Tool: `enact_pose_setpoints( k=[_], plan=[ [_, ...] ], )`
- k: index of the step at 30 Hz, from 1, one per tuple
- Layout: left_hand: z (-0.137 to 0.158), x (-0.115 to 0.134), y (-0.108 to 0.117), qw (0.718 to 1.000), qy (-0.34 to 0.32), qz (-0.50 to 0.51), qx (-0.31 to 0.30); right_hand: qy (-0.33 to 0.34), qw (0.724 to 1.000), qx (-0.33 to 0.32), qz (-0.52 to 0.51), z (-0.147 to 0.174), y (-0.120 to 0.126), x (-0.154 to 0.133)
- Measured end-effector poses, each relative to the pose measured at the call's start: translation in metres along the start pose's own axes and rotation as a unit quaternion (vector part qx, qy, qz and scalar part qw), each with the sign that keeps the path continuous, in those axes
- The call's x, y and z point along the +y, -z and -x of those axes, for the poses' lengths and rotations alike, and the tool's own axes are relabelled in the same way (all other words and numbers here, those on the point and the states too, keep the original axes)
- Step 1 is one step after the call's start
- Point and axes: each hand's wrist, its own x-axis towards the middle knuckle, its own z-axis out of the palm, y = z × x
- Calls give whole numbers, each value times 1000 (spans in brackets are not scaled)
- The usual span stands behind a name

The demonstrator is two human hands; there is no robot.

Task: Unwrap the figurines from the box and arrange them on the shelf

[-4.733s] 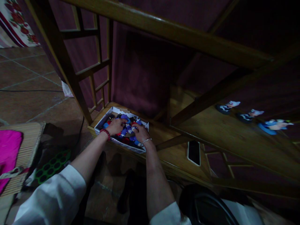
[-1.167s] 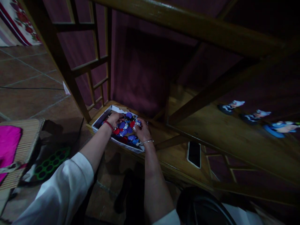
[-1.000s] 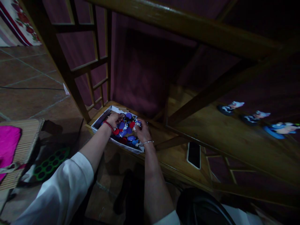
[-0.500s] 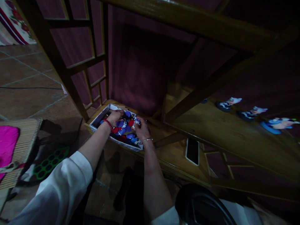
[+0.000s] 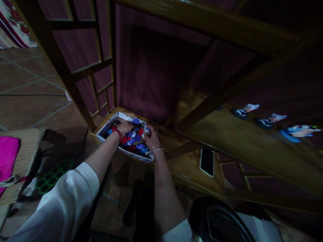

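Note:
A shallow white cardboard box [image 5: 108,125] holds many small blue, red, purple and white figurines [image 5: 131,141]. My left hand [image 5: 124,127], with a red beaded bracelet, reaches down into its left half. Its fingers are bent together among the pieces, and whatever they grip is hidden. Over the right end of the box, my right hand [image 5: 153,138] wears a thin silver bangle. Thumb and fingers pinch a small white-and-blue figurine [image 5: 146,130] there, whose details are too dim to make out.
The box rests on a low wooden shelf [image 5: 176,168], where a phone [image 5: 207,162] lies to the right. Several figurines on round bases, including a blue-based one [image 5: 290,133], stand on a higher shelf board [image 5: 227,141]. A wooden lattice frame [image 5: 92,72] rises at left. A woven stool [image 5: 27,151] carries pink cloth.
My left hand has shifted slightly down and left inside the box, uncovering a purple round piece behind its fingers. My right hand stays nearly in place with the figurine.

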Motion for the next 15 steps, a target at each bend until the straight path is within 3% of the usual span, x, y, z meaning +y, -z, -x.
enact_pose_setpoints(
  k=[9,15],
  plan=[
    [6,-3,25,998,30,-24,40,5,1000,16,-1,1,3,0],
    [4,-8,41,998,53,44,13,1,1000,15,7,-1,4,1]
  ],
)
